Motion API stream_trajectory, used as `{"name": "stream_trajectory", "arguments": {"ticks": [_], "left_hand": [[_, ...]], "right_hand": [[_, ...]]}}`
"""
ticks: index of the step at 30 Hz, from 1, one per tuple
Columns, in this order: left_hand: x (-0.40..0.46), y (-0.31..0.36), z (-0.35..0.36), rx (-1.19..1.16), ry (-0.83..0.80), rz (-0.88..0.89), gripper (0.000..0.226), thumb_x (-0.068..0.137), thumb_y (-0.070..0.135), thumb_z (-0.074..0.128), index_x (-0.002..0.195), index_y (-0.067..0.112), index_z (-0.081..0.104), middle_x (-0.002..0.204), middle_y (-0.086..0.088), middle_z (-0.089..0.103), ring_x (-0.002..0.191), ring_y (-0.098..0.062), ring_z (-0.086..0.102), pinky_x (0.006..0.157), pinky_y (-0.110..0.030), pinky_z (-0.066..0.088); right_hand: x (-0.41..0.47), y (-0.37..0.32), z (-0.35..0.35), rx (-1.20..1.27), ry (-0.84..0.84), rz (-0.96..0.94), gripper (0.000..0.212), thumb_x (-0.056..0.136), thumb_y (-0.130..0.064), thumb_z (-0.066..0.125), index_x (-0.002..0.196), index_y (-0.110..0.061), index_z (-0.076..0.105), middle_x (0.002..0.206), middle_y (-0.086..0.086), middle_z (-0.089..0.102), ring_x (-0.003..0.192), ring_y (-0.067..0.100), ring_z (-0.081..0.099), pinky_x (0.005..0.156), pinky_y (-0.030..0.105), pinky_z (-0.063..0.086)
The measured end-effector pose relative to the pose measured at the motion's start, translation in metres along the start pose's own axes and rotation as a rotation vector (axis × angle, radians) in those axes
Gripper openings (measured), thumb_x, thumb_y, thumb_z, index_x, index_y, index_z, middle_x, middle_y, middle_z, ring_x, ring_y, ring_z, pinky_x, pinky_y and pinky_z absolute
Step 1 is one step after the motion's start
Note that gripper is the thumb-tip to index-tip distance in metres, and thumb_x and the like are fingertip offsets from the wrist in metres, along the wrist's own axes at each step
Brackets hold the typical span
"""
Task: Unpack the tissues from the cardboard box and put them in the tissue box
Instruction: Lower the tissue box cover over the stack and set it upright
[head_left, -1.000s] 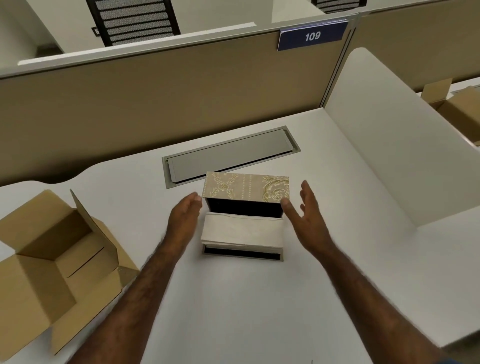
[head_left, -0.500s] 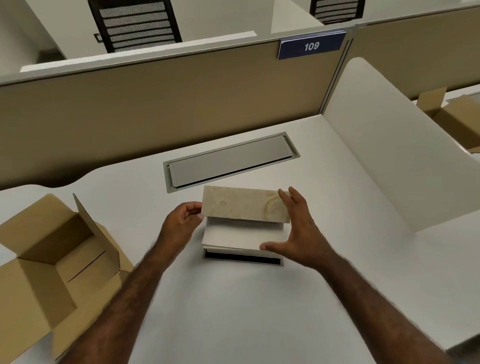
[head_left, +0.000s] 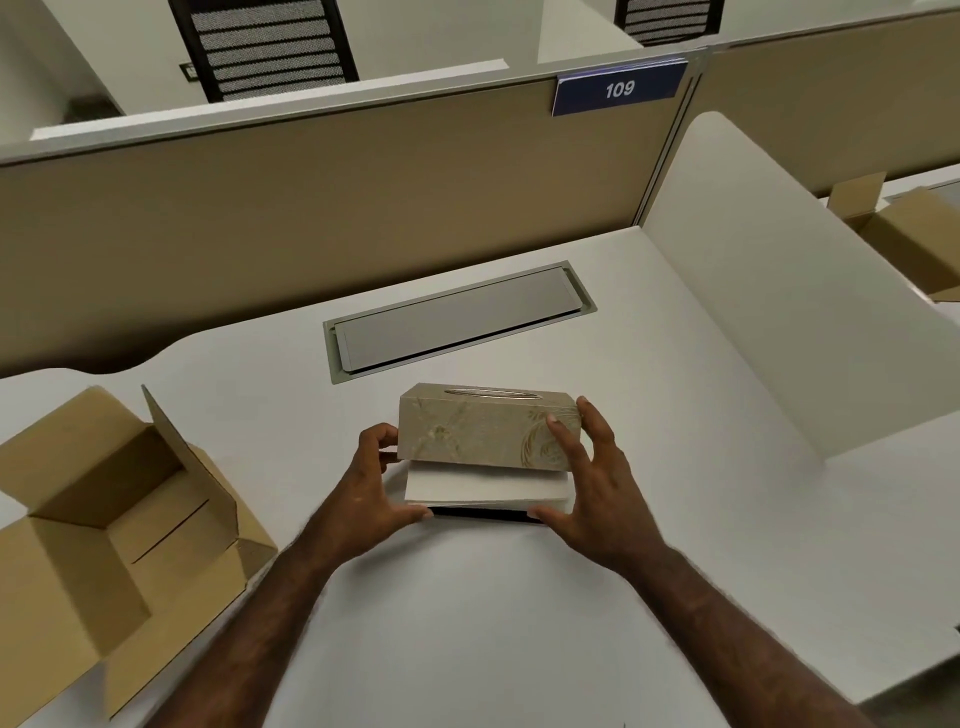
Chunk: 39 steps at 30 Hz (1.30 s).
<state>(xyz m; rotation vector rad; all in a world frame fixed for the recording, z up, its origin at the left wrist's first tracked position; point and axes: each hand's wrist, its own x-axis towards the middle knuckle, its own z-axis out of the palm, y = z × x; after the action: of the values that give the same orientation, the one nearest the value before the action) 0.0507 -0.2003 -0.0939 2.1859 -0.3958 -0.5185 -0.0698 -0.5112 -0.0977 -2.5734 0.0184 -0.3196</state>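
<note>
A beige patterned tissue box cover (head_left: 483, 431) with an oval slot on top sits tilted over a white stack of tissues (head_left: 485, 488), which rests on the box's dark base (head_left: 483, 514). My left hand (head_left: 371, 488) grips the cover's left end, thumb near the base. My right hand (head_left: 592, 488) holds the cover's right end, fingers spread over its front, thumb at the base's edge. The open brown cardboard box (head_left: 104, 519) lies at the left of the white desk (head_left: 493, 623), and nothing shows inside it.
A grey metal cable hatch (head_left: 457, 322) is set in the desk behind the tissue box. A tan partition (head_left: 311, 218) with a "109" sign stands at the back, a white divider (head_left: 779, 322) at the right. Another cardboard box (head_left: 904, 228) sits beyond it.
The cover, open and tipped back a second ago, has swung down over the tissues. Both hands have closed in on its ends.
</note>
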Motion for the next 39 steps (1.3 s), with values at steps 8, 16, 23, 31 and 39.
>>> {"name": "stream_trajectory", "arguments": {"ticks": [8, 16, 23, 31, 39], "left_hand": [[0.008, 0.003, 0.003, 0.073, 0.085, 0.043, 0.102, 0.07, 0.029, 0.094, 0.124, 0.067, 0.017, 0.117, 0.034, 0.05, 0.104, 0.017, 0.059, 0.067, 0.001, 0.047], [0.004, -0.003, 0.013, 0.099, 0.15, 0.022, 0.087, 0.079, 0.026, 0.089, 0.125, 0.058, 0.022, 0.113, 0.036, 0.05, 0.098, 0.017, 0.061, 0.067, 0.002, 0.047], [-0.007, -0.01, 0.024, 0.122, 0.205, -0.012, 0.065, 0.083, 0.025, 0.086, 0.115, 0.046, 0.032, 0.108, 0.025, 0.059, 0.089, 0.014, 0.066, 0.068, 0.003, 0.045], [-0.013, -0.012, 0.029, 0.116, 0.223, -0.035, 0.059, 0.08, 0.039, 0.087, 0.109, 0.047, 0.036, 0.101, 0.027, 0.06, 0.086, 0.014, 0.064, 0.064, 0.002, 0.047], [-0.005, -0.004, 0.02, 0.089, 0.215, -0.002, 0.06, 0.077, 0.044, 0.086, 0.107, 0.047, 0.035, 0.1, 0.037, 0.054, 0.089, 0.022, 0.061, 0.063, 0.004, 0.044]], "right_hand": [[0.009, 0.01, 0.001, 0.045, -0.043, 0.02, 0.121, 0.074, -0.052, 0.093, 0.17, -0.032, 0.022, 0.181, -0.002, -0.003, 0.166, 0.023, 0.021, 0.124, 0.042, 0.044], [0.004, 0.018, 0.003, 0.003, -0.026, -0.036, 0.104, 0.078, -0.05, 0.091, 0.165, -0.033, 0.035, 0.182, 0.001, 0.002, 0.164, 0.026, 0.025, 0.123, 0.045, 0.046], [-0.015, 0.019, 0.011, -0.021, 0.02, -0.078, 0.067, 0.086, -0.052, 0.085, 0.141, -0.024, 0.062, 0.173, 0.013, 0.028, 0.156, 0.03, 0.039, 0.119, 0.036, 0.046], [-0.026, 0.019, 0.018, -0.044, 0.063, -0.056, 0.051, 0.086, -0.046, 0.087, 0.125, -0.018, 0.068, 0.159, 0.015, 0.046, 0.144, 0.029, 0.05, 0.107, 0.038, 0.058], [-0.013, 0.015, 0.012, -0.02, 0.075, -0.049, 0.05, 0.093, -0.054, 0.071, 0.129, -0.021, 0.063, 0.162, 0.011, 0.042, 0.144, 0.031, 0.051, 0.103, 0.045, 0.063]]}}
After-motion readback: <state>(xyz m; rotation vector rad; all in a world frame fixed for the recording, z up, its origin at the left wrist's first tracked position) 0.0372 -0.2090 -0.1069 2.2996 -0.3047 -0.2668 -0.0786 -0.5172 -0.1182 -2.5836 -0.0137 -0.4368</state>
